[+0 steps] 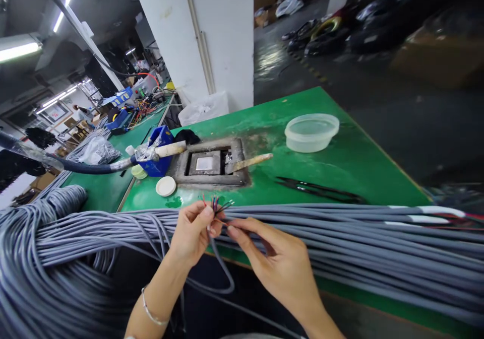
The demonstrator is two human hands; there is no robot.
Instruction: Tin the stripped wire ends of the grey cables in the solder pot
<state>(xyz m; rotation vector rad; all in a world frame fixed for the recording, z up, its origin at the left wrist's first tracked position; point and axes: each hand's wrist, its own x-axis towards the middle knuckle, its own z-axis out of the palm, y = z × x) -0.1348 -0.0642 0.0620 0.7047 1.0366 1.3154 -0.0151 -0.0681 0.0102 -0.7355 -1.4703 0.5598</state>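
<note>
My left hand (pixel 194 230) is closed on the end of a grey cable (pixel 226 278), where several thin coloured wires (pixel 216 204) fan out above the fingers. Thumb and forefinger of my right hand (pixel 276 258) pinch a single orange wire (pixel 222 222) from that end. The cable hangs in a loop below my hands. Just behind them a thick bundle of grey cables (pixel 340 233) lies across the front of the green table (pixel 264 193). Some cables at the right end show white sleeves (pixel 427 219) and red wires.
A grey square pot (pixel 238 175) with a bright metal surface stands on the table, a wooden stick (pixel 251 162) resting on its rim. Around it are a blue holder (pixel 161 165), a white lid (pixel 165 186), a clear plastic tub (pixel 312 135) and black tweezers (pixel 321 190). Coiled cables (pixel 22 258) lie left.
</note>
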